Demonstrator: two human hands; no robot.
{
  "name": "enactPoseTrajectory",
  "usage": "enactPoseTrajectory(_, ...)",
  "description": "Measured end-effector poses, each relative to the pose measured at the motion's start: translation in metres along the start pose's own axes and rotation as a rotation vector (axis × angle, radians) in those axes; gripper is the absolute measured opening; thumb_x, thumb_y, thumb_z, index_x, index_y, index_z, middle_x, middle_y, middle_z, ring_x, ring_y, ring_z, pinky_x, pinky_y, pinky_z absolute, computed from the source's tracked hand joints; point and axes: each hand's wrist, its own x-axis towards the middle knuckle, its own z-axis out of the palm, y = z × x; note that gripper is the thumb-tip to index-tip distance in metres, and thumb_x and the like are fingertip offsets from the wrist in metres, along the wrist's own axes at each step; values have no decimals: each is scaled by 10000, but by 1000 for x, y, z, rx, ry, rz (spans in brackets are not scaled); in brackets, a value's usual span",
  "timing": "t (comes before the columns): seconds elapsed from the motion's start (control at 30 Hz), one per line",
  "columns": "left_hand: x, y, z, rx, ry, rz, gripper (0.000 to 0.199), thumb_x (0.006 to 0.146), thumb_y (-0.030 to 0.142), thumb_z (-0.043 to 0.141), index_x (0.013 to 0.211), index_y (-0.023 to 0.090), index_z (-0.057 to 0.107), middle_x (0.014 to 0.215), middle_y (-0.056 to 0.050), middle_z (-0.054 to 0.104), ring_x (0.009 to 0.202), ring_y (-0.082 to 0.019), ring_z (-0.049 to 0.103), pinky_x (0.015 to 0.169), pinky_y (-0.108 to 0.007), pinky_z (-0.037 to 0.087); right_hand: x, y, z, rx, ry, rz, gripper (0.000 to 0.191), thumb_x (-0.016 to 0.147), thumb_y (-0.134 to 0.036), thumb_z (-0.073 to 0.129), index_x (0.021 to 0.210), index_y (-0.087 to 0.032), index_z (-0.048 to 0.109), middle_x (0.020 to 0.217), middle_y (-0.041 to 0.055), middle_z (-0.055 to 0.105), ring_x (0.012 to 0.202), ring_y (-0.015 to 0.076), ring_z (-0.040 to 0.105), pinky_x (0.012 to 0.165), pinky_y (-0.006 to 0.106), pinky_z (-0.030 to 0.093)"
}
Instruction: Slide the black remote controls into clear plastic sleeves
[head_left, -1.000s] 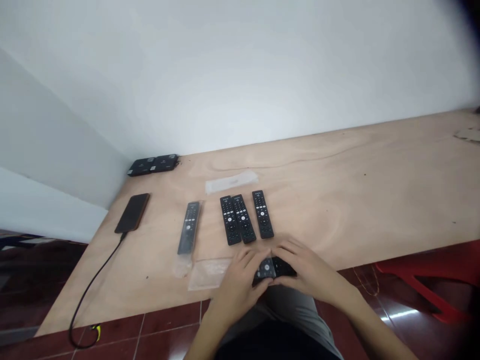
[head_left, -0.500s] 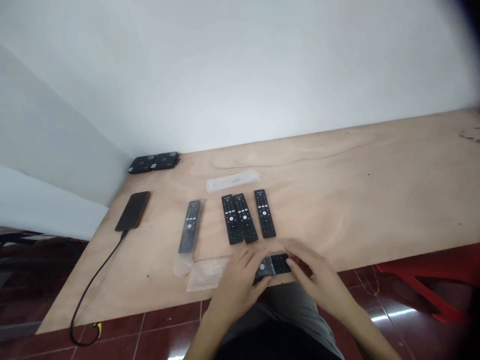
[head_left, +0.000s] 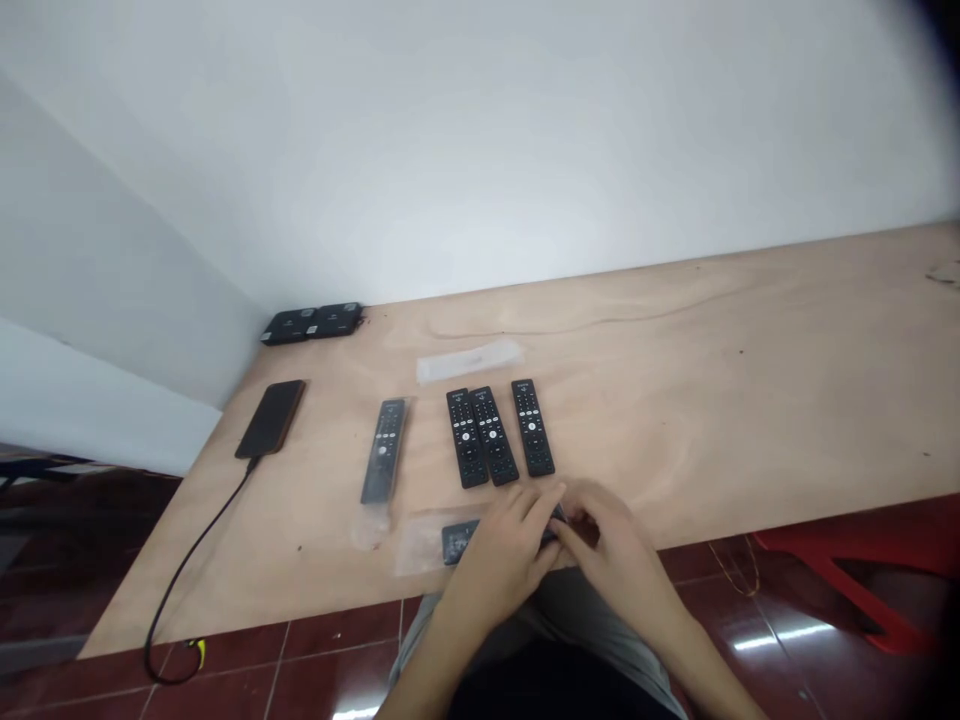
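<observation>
A black remote [head_left: 457, 541] lies crosswise near the table's front edge, partly in a clear plastic sleeve [head_left: 418, 546]. My left hand [head_left: 512, 530] is closed over its middle and hides much of it. At the remote's right end, my right hand [head_left: 600, 525] pinches it, fingertips close to those of the left. Just beyond my hands lie two black remotes touching side by side, one [head_left: 466, 440] left of the other [head_left: 493, 436], and a third [head_left: 533, 428] apart on the right. Farther left is a remote in a clear sleeve [head_left: 384, 452].
A flat plastic sleeve [head_left: 469, 361] lies behind the remotes on the wooden table [head_left: 712, 400]. At left are a phone [head_left: 271, 420] with a black cable [head_left: 196, 545] and two black boxes [head_left: 313, 322] by the wall. A red chair [head_left: 847, 570] stands right.
My hands have come closer together around the remote's right end. The left end of the remote now shows beyond my left hand, and its sleeve reaches less far left.
</observation>
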Motion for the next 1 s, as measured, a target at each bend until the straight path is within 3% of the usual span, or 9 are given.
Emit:
enactPoseTrajectory(0.13,2,2,-3,-6,-13,-2,704,1010,94,763,1648,227,497,1411,-146,738,1331,-370,695,1181,-595,597,-2,3,0,89,-31,11,198,1139,-369,580,997,-258,664,1002,83,744,945,308,695,863,434,571)
enactPoseTrajectory(0.27,0,2,-6,-16,-8,-23,653,1031,136,761,1629,258,530,1401,-128,749,1305,-358,713,1141,-578,615,-3,-4,2,241,-58,133,319,1169,-495,564,973,-256,642,905,40,693,814,251,648,681,339,494)
enactPoseTrajectory(0.47,-9,-5,-17,38,-34,-61,582,1004,160,818,1540,233,605,1353,-137,763,1253,-374,735,1067,-569,645,0,-4,-2,486,123,249,456,1127,-608,643,855,-248,578,787,-7,577,725,196,555,670,303,478)
enactPoseTrajectory(0.57,-14,-10,-23,31,-53,-45,574,965,85,825,1483,231,627,1413,-136,755,1300,-375,727,1097,-561,639,0,6,-8,466,120,267,373,1112,-622,667,1066,-252,654,798,-6,626,720,212,596,662,312,511)
enactPoseTrajectory(0.63,-17,-11,-26,30,-68,-13,603,948,38,803,1487,240,623,1446,-133,747,1321,-370,723,1112,-555,633,0,10,-14,397,74,230,415,1097,-599,699,1334,-259,670,882,17,696,774,240,658,710,349,572)
enactPoseTrajectory(0.7,-19,-10,-29,30,-81,12,608,948,21,779,1487,256,624,1430,-122,754,1300,-358,733,1103,-545,634,-1,7,-21,302,13,129,476,1060,-557,765,1435,-273,698,1120,87,769,1008,299,727,901,439,627)
enactPoseTrajectory(0.8,-22,-7,-33,6,-97,23,633,940,10,763,1495,280,623,1394,-103,764,1274,-342,743,1073,-516,642,0,-7,-35,238,-192,61,284,1039,-509,803,1193,-272,826,1228,106,792,1151,339,718,1042,503,604)
enactPoseTrajectory(0.9,-24,-5,-38,-22,-102,20,653,926,-5,756,1498,281,626,1351,-92,773,1248,-333,746,1055,-498,640,2,-20,-47,328,-452,133,350,1130,-485,675,919,-241,812,964,44,778,895,260,699,875,406,602)
enactPoseTrajectory(1.0,-26,-1,-42,-35,-113,19,592,922,13,778,1441,272,658,1290,-80,778,1203,-328,744,1023,-478,640,1,-17,-55,400,-607,125,424,1124,-457,679,782,-217,752,881,20,720,809,211,641,765,330,547)
